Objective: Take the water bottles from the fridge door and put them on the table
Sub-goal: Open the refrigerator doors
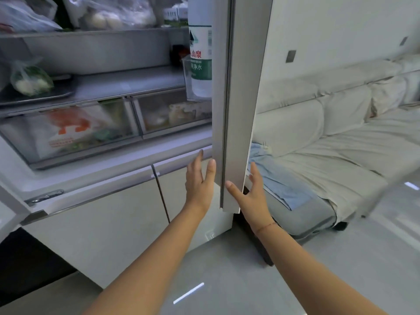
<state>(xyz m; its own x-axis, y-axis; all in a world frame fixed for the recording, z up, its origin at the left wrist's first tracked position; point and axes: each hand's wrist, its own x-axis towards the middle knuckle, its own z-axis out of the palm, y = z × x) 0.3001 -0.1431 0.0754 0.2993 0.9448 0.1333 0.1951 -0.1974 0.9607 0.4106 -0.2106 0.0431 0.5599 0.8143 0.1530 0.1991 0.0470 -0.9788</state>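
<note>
Grey fridge door (231,110) edge is flanked low down by left hand (200,181) and right hand (253,193), fingers spread, nothing gripped. Right fingertips possibly touch the outer face, hard to tell. Water bottle (200,55) is seated in the door bin (187,84) above, untouched. If the door is jolted, the tall bottle could be rocked. Left fingers could be pinched if it is swung shut.

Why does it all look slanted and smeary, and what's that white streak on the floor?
Head view: the wide-angle lens slants the fridge door and curves the sofa; the drawers look soft, likely motion blur; the streak is glare on the glossy floor; the water bottle label is readable.
</note>
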